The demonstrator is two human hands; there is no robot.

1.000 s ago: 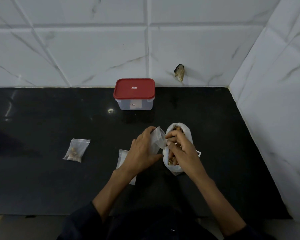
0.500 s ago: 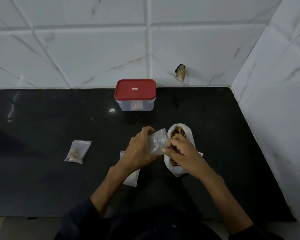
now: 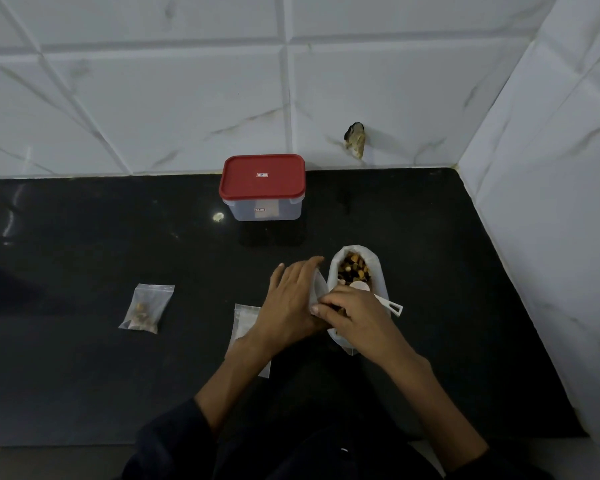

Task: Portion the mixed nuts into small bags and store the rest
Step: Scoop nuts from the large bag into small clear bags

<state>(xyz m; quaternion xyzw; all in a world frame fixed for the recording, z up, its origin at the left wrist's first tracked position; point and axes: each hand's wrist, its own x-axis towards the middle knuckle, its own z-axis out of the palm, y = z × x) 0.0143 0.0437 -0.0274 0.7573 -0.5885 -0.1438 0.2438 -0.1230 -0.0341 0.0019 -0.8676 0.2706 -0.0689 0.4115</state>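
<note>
A white bag of mixed nuts (image 3: pixel 355 268) stands open on the black counter (image 3: pixel 84 254), with a white scoop (image 3: pixel 388 303) lying across its rim. Just left of it my left hand (image 3: pixel 290 303) holds a small clear bag (image 3: pixel 317 289), its fingers curved round the bag's side. My right hand (image 3: pixel 354 315) sits at that bag's mouth with the fingers bunched, and a few nuts show under the fingertips. One filled small bag (image 3: pixel 146 308) lies to the left. An empty small bag (image 3: pixel 245 323) lies partly under my left wrist.
A clear container with a red lid (image 3: pixel 262 185) stands at the back against the tiled wall. A second tiled wall (image 3: pixel 551 237) closes the right side. A small brown scrap (image 3: pixel 355 140) sticks to the back wall.
Both hands have dropped lower with the small bag. My right hand has come out of the nut bag to the small bag's mouth, which uncovers the scoop on the rim.
</note>
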